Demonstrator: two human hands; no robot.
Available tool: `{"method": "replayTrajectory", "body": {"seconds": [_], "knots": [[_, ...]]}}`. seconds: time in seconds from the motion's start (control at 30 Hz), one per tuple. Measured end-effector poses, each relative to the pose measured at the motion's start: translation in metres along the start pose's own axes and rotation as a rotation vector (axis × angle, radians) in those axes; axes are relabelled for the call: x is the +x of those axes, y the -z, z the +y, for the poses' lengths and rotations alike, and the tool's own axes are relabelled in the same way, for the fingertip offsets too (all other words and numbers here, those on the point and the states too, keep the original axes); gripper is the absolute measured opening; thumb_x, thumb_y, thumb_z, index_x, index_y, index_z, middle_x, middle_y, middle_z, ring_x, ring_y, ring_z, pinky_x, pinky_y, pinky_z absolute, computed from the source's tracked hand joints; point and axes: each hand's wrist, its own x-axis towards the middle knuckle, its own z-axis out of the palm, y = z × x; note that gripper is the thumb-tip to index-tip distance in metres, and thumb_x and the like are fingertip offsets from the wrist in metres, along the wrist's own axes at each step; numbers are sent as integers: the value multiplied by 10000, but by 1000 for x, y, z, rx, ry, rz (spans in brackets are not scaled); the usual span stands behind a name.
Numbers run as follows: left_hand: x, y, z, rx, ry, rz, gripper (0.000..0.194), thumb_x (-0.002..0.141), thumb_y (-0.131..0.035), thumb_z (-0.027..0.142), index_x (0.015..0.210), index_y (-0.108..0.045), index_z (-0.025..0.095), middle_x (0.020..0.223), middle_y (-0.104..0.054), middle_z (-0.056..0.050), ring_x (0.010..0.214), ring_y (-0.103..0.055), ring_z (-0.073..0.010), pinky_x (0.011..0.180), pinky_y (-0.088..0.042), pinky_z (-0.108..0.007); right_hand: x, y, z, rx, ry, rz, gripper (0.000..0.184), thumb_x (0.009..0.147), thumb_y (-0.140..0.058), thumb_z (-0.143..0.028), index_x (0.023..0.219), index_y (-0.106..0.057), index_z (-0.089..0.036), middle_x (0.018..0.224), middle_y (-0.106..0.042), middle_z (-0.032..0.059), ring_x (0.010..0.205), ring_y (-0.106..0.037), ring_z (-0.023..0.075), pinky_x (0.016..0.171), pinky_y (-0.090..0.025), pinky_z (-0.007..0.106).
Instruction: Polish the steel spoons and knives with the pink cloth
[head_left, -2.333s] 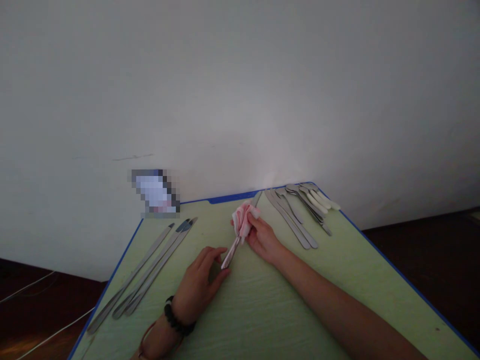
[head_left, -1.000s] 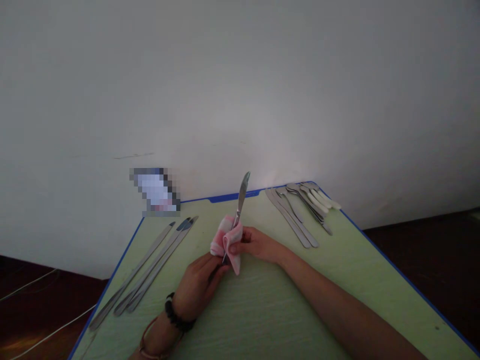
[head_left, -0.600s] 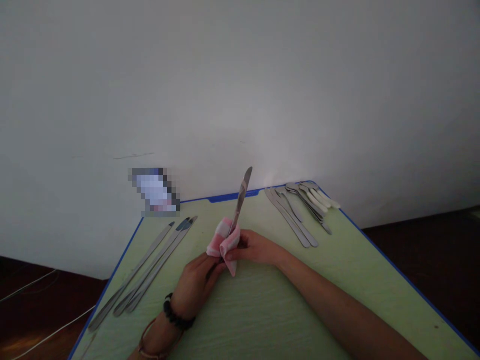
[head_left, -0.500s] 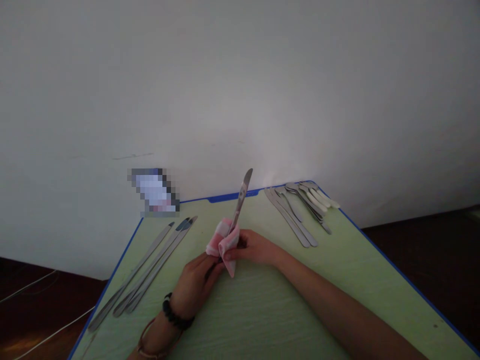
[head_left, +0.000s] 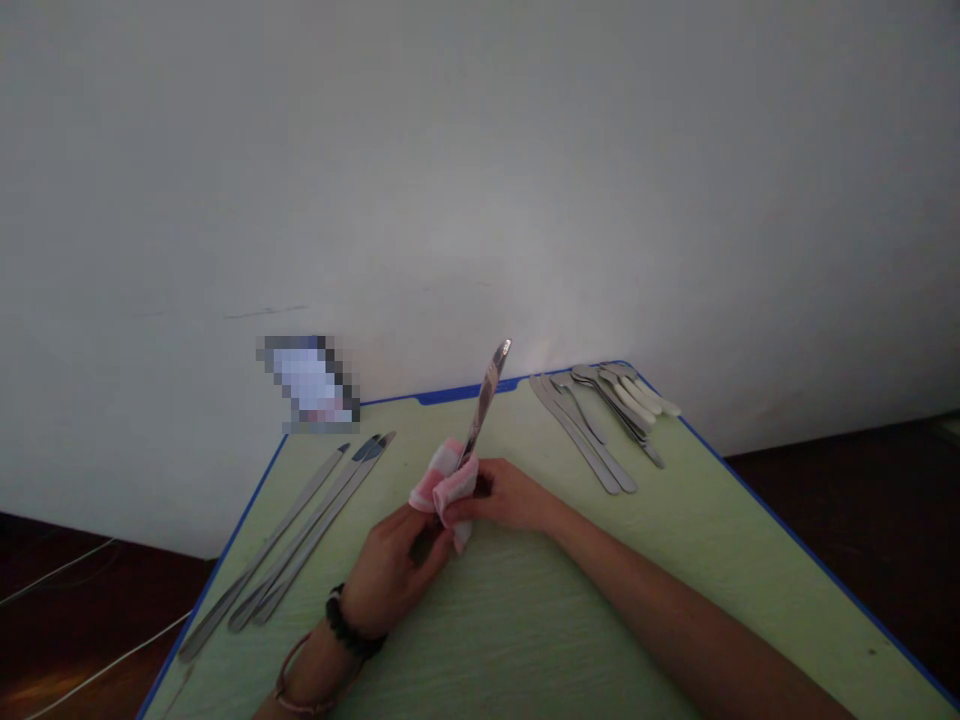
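A metal table knife (head_left: 487, 398) points up and slightly to the right, its blade above a pink-and-white cloth (head_left: 454, 488) wrapped around its middle. My right hand (head_left: 506, 494) is closed on the cloth from the right, thumb in front, pressing it about the knife. Below the cloth, my left hand (head_left: 401, 555), with a black beaded bracelet at the wrist, is closed around the knife's lower end. That end is mostly hidden by the fingers and cloth.
Several table knives (head_left: 300, 545) lie along the left of the green table (head_left: 525, 630). At the back right are two forks (head_left: 589, 445), spoons (head_left: 616, 402) and white-handled cutlery (head_left: 641, 400). A blurred phone-like object (head_left: 309, 382) leans against the wall (head_left: 480, 200).
The knife has turned about its length, and its blade now catches the light differently. The cloth's hanging corner has folded up. Both hands stay in nearly the same place.
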Motion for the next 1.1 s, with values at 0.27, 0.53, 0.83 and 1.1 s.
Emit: {"method": "replayTrajectory", "body": {"seconds": [0.27,0.53,0.83,1.1], "knots": [[0,1,0,7,-5,29,249,887,-426,294,760,-592,159,728,-628,-53,660,-572,-158,625,-462,-250,0,0,1,-78,13,-6,243,633,-726,-304,819,-648,-168,805,-655,30,742,-606,156,701,-477,278],[0,0,1,-9,-17,37,261,892,-428,296,764,-603,151,725,-633,-57,660,-577,-156,633,-459,-248,0,1,3,-108,35,1,252,642,-718,-333,835,-651,-185,826,-664,38,759,-607,163,708,-482,292],[-1,0,-2,-7,-10,28,269,897,-423,317,773,-603,160,738,-641,-53,668,-584,-156,635,-457,-247,0,1,3,-78,28,-6,239,630,-728,-298,826,-663,-178,812,-664,29,742,-614,156,703,-476,277],[-1,-4,-5,45,-26,63,261,893,-414,313,759,-580,163,675,-616,-39,607,-562,-145,580,-449,-234,1,1,3,0,29,-16,243,610,-745,-299,802,-672,-170,789,-662,18,721,-607,148,697,-470,271]]}}
